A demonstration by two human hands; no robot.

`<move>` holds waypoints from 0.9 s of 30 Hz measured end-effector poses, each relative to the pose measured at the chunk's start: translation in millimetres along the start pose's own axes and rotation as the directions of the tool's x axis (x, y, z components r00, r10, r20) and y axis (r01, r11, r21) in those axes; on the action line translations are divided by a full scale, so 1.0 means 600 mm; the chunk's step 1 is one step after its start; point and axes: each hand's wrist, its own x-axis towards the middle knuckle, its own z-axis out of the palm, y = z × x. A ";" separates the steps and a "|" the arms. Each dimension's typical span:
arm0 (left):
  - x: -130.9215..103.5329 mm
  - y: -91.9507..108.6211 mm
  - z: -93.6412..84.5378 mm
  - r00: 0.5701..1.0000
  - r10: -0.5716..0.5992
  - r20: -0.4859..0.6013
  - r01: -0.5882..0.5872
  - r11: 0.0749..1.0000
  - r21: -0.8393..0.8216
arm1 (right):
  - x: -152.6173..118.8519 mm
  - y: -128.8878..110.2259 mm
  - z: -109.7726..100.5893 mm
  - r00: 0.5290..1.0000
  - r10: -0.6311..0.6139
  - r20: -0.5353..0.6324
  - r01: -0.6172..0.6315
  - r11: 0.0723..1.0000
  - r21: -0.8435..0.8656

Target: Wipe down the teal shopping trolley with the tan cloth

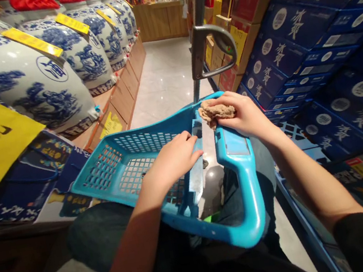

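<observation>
A blue plastic basket (122,139) with a perforated floor and a thick looped handle rests over my lap. My left hand (176,155) lies on the basket's inner side wall, its fingers curled around that wall's top edge. In my right hand (242,114) is a crumpled brown cloth (217,111), pressed against the basket's rim near the base of the handle. The cloth hides part of the rim, and some fingertips of my right hand are hidden behind it.
Large blue-and-white jars (50,79) with red covers line the left on a wooden ledge. A grey metal pole with a looped handle (212,52) stands just ahead. Stacked blue boxes (309,26) rise on the right. A tiled aisle (171,77) leads to a wooden counter (162,21).
</observation>
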 end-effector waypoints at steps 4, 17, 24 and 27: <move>0.022 0.001 0.004 1.000 -0.010 -0.015 0.010 0.999 0.040 | 0.037 0.060 -0.009 0.999 -0.033 0.032 0.034 0.999 -0.009; 0.004 -0.083 0.030 0.996 0.069 -0.048 -0.081 0.937 -0.341 | 0.064 0.021 -0.065 0.998 -0.007 0.058 0.018 0.982 -0.190; 0.032 -0.116 0.089 0.999 0.003 -0.032 -0.017 0.898 -0.440 | -0.016 -0.009 -0.024 0.988 0.080 0.133 -0.021 0.920 -0.392; 0.057 -0.113 0.119 0.991 -0.115 -0.066 0.076 0.900 -0.429 | 0.005 0.031 -0.018 0.998 0.058 0.020 -0.042 0.894 -0.447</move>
